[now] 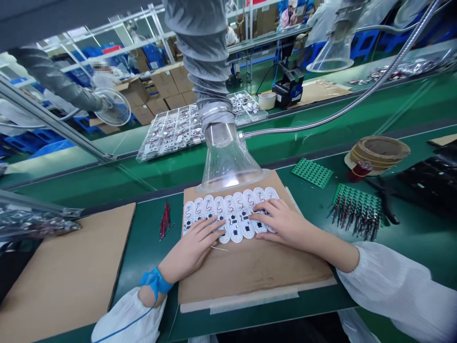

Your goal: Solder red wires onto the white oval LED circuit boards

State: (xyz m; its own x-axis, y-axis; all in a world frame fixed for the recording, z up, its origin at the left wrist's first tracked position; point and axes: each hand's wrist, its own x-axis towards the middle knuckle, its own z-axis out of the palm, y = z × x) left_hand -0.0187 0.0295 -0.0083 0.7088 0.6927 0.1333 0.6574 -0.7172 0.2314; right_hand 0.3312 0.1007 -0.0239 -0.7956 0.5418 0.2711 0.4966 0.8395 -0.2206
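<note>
Fingers of a person's left hand (pixel 191 247) and right hand (pixel 285 224) lie extended and slightly spread across a side-by-side row of white oval boards (pixel 233 223), touching them from above with no visible clasp around any one. The left fingertips cover the lower parts of several boards, and the right hand hides much of the row's right end, so an exact count is hard to make. Beneath both hands is a cardboard sheet (pixel 250 267); a thin pale strand (pixel 219 248) lies just beside the left fingers, one end possibly under the hand. A blue wrist strap (pixel 156 281) circles the left wrist, its cord running off the frame. Left of the left fingers rests a bundle of red wires (pixel 165 220). Just beyond the fingertips hangs a clear funnel hood (pixel 230 159), its duct (pixel 205 52) cut off above. Well to the right of the right fingers sit a bare green panel (pixel 312 172) and another green panel (pixel 360 202), partly hidden by dark-tipped wires, near a round tub (pixel 380 150) whose inside is unclear. Farther beyond, partitioned trays (pixel 174 128) hold small parts too blurred to identify.
</note>
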